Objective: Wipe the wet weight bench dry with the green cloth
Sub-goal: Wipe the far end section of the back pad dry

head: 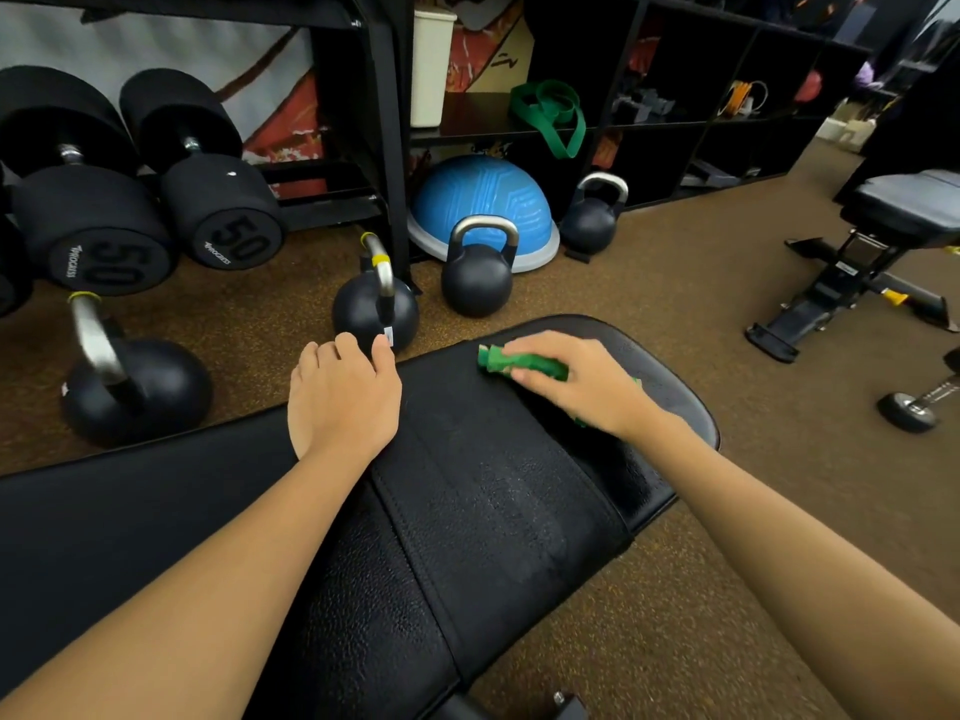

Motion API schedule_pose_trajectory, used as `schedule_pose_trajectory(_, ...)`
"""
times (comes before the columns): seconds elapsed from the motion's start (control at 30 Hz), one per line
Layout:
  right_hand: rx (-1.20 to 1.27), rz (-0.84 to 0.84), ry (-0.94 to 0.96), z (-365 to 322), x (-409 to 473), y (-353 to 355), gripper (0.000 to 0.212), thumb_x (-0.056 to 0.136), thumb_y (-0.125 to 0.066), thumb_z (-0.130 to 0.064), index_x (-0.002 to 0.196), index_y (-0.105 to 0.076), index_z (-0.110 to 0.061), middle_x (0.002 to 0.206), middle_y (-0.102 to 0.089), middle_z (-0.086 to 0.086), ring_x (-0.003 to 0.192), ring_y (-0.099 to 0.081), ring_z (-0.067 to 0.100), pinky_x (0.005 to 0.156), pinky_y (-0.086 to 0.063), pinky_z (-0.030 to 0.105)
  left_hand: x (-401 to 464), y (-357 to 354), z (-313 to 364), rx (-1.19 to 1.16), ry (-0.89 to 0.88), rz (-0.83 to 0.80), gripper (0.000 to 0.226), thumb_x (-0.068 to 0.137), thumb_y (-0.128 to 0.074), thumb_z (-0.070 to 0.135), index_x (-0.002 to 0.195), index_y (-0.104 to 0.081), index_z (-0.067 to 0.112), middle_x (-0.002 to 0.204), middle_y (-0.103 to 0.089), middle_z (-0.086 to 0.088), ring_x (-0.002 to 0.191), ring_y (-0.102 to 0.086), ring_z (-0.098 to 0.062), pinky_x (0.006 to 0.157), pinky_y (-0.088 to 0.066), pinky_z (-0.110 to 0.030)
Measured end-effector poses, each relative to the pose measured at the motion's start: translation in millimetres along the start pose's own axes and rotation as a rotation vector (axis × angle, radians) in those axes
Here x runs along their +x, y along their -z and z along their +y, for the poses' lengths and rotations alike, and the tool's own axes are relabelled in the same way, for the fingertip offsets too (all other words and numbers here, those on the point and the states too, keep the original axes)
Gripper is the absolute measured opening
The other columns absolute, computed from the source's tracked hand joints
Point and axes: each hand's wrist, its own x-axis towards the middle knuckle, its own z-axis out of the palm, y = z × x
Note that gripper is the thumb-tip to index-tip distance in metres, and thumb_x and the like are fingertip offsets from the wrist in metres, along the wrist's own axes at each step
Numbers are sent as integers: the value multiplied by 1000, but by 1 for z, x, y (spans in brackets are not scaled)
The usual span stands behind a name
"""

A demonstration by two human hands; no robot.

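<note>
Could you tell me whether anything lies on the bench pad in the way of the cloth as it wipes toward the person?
Nothing visible does. The right hand holds the green cloth on the weight bench near its far end; the left hand rests at the pad's left edge, beside the path.

Bare pad [493,491] between both hands; kettlebells [375,309] crowding left floor

green cloth [524,362]: mostly under right hand [576,387] | weight bench [493,511]: near end cut off
</note>
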Motion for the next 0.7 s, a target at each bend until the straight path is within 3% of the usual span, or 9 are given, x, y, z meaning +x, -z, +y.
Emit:
schedule_pose_trajectory(0.37,109,-94,-9,-2,-121,27,33,89,-64,-26,122,-65,-22,126,-61,-15,127,-47,0,107,-39,25,0,-1,0,14,-13,6,58,101,-22,44,133,-45,2,138,-49,-19,137,-31,-33,112,-25,-44)
schedule_pose_trajectory(0.6,13,-30,42,19,-45,16,30,91,-62,-26,121,-64,-20,127,-61,-9,135,-39,3,111,-31,20,0,0,1,26,2,-2,59,101,-20,44,136,-42,2,141,-46,-18,138,-30,-32,112,-25,-44)
schedule_pose_trajectory(0.7,-25,69,-99,43,-4,21,30,92,-62,-27,121,-64,-21,123,-64,-5,125,-52,13,101,-35,19,0,0,1,21,6,0,58,101,-20,45,136,-43,4,140,-47,-17,138,-30,-31,112,-26,-44)
